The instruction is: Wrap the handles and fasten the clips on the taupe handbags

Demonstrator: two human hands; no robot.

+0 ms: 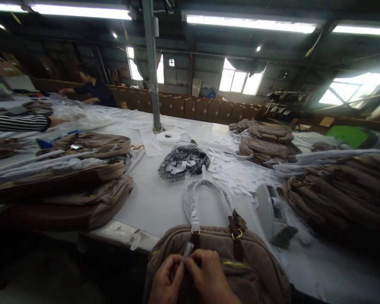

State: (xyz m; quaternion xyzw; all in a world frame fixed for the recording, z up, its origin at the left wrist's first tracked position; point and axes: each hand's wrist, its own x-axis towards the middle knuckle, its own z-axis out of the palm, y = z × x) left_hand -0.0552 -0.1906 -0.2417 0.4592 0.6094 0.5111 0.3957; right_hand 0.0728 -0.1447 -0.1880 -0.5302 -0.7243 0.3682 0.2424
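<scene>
A taupe handbag [240, 242] stands at the near edge of the table, directly in front of me. Its handles [194, 204] rise in white wrapping, and a dark tassel-like charm [239, 220] hangs by the right strap. In front of the bag, my left hand [168, 274] and my right hand [209, 272] meet with fingertips pinched together. Between them a small translucent strip [188, 249] sticks up, close to the left handle's brown tab. Both hands seem to grip its lower end, which the fingers hide.
A speckled cloth-lined basket [164, 166] of paper scraps sits mid-table, beside scattered white pieces [237, 175]. A grey tape dispenser [272, 215] stands right. Bags are piled left [110, 185] and right [345, 190]. A post [152, 76] rises behind. A striped sleeve [19, 122] and another person [98, 93] are at left.
</scene>
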